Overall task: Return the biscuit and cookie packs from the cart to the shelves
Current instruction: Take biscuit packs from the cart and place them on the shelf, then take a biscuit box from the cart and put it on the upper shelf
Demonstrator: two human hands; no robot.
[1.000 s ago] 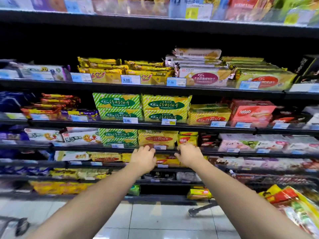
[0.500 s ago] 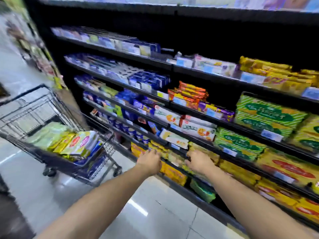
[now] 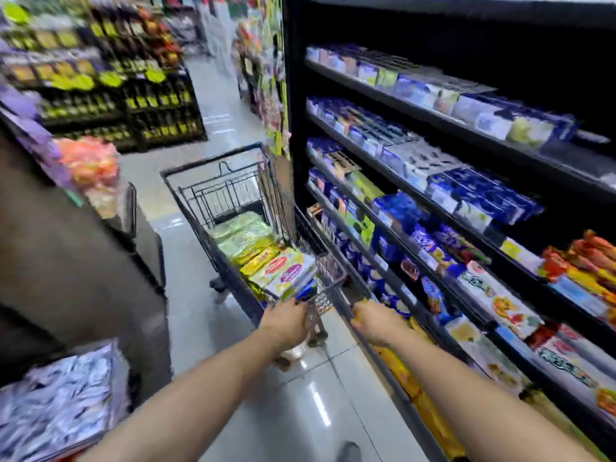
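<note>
Grips: left grip [image 3: 285, 323] at the cart [image 3: 197, 223]'s near rim, right grip [image 3: 376, 323] on a low shelf lip [image 3: 396, 378]; fingers hidden, hold unclear.
Risk: cart crowds the shelves [image 3: 416, 191] at 1 o'clock; a tug could scrape stock [image 3: 493, 288] off.
Room: aisle floor [image 3: 206, 328] at 11 o'clock beside cart.
Packs [image 3: 280, 266]: in cart, 12 o'clock.

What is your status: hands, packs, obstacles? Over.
Left hand at near rim of black wire cart, right hand by black shelves; grips unclear. Green and yellow biscuit packs in cart. Nothing seen blocking.
</note>
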